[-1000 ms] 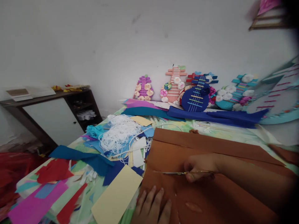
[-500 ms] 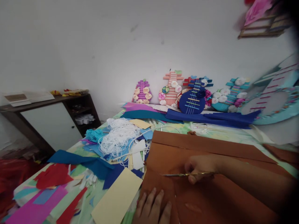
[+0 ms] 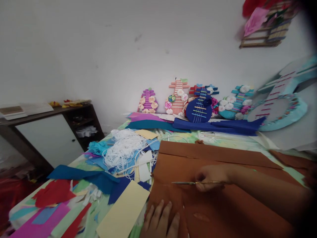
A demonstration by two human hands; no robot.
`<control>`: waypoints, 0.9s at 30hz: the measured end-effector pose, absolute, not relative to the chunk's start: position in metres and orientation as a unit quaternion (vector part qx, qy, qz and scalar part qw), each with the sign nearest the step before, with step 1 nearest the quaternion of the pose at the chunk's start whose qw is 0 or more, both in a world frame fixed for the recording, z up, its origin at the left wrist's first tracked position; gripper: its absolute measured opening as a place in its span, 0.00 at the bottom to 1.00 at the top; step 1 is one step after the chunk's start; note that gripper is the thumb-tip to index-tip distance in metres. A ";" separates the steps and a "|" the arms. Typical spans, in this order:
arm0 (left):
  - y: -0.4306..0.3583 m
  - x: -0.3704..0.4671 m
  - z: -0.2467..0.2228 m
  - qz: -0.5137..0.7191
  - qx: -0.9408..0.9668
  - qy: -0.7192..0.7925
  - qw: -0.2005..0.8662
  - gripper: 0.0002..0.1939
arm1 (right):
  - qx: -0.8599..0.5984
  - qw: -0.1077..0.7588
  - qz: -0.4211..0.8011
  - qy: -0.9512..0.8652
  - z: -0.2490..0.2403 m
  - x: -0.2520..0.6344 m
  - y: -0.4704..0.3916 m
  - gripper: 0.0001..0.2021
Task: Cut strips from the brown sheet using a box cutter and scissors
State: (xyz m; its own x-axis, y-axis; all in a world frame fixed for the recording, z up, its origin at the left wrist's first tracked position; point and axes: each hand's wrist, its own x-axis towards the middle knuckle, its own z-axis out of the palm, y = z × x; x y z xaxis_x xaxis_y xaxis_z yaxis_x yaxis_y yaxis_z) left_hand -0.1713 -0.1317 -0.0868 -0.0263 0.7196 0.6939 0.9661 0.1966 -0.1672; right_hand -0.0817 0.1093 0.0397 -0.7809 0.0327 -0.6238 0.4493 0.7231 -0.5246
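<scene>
Brown sheets (image 3: 223, 198) cover the right part of the table. My right hand (image 3: 210, 178) is closed round scissors (image 3: 183, 182), whose narrow blades point left just over the brown sheet. Lower down, my left hand (image 3: 162, 219) lies flat on the sheet's left part, fingers spread, near a slit in it. A pale yellow card (image 3: 123, 210) lies to the left of my left hand.
White cord (image 3: 123, 148), blue paper and red scraps (image 3: 53, 193) lie on the table's left part. Decorated instrument shapes (image 3: 199, 109) lean on the wall behind blue strips (image 3: 218, 126). A dark cabinet (image 3: 84, 120) stands at the left.
The view has shifted slightly, so the wall decorations appear further left. Both hands keep nearly the same place on the brown sheet; the scissors are turned slightly.
</scene>
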 end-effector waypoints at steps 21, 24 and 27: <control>-0.132 -0.185 -0.084 -0.183 -0.655 -0.637 0.362 0.10 | 0.100 0.346 -0.342 0.868 0.056 -0.107 0.085 0.26; -0.132 -0.184 -0.084 -0.185 -0.649 -0.642 0.364 0.10 | 0.114 0.340 -0.348 0.866 0.051 -0.109 0.086 0.26; -0.132 -0.183 -0.080 -0.195 -0.653 -0.632 0.370 0.10 | 0.127 0.334 -0.337 0.871 0.048 -0.110 0.086 0.24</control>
